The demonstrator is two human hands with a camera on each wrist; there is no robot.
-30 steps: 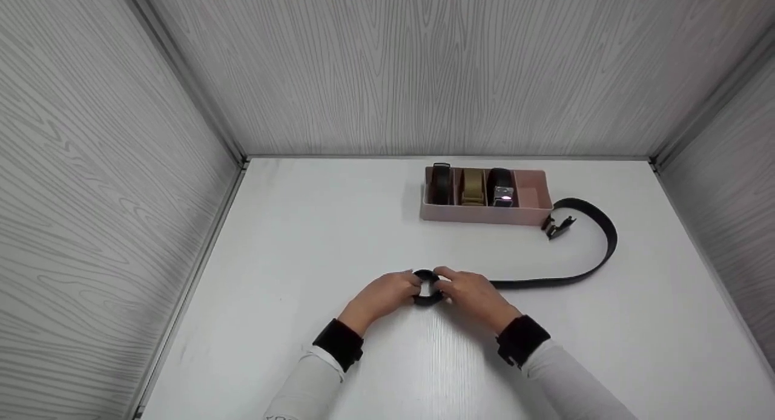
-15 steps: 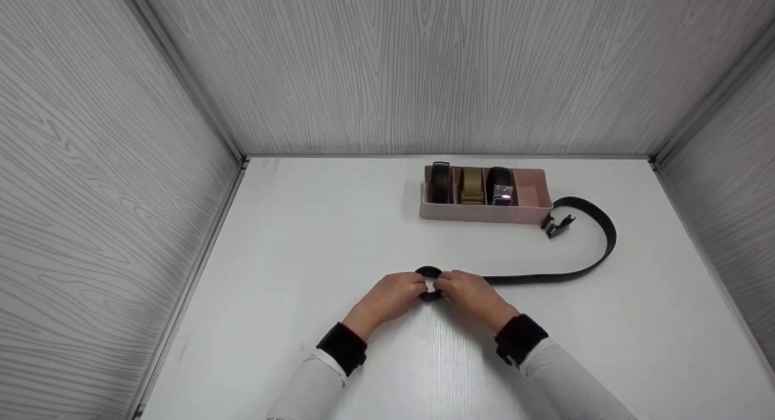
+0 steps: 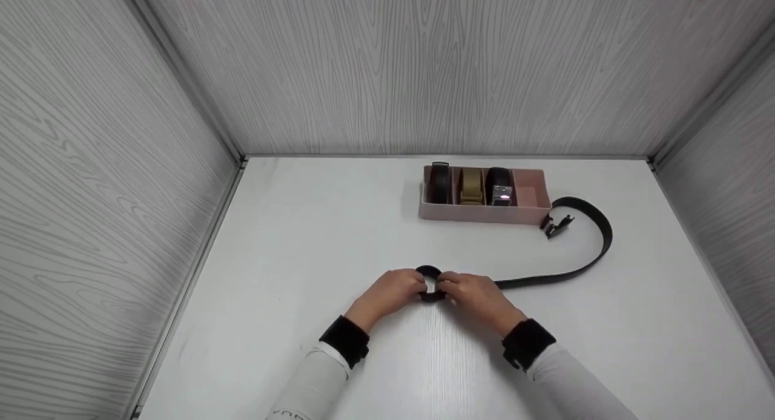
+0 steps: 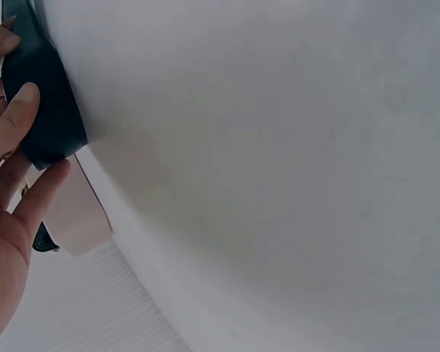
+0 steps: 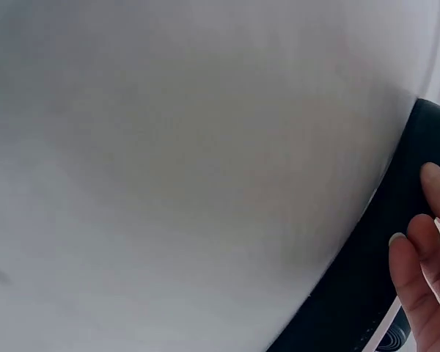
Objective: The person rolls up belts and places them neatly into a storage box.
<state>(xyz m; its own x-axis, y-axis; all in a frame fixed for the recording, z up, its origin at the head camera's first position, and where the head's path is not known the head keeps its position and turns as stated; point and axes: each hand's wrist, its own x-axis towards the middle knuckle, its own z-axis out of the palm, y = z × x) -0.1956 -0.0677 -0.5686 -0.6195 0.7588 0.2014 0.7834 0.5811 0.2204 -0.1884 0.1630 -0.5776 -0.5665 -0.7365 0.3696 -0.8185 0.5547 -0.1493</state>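
Observation:
A black belt (image 3: 539, 280) stands on its edge on the white table, one end curled into a round loop between my hands. My left hand (image 3: 396, 288) grips the loop's left side; in the left wrist view its thumb lies on the outer face of the belt (image 4: 48, 103). On the loop's right side, my right hand (image 3: 478, 295) pinches the coil where the long strip leaves it, thumb and fingers on the strap in the right wrist view. From there the strip runs right and curves back to its metal buckle (image 3: 557, 227), which lies by the box corner.
A pink divided box (image 3: 484, 213) stands at the back. Its compartments hold a dark rolled belt (image 3: 440, 185), a tan one (image 3: 471, 187) and a black one with a shiny buckle (image 3: 502, 195); the rightmost compartment (image 3: 531, 190) shows its bare floor. Wood-grain panels surround the table.
Both hands stay at the loop while their fingers shift on it. The right hand has moved slightly right, and the strip's outer curve has drawn a little left.

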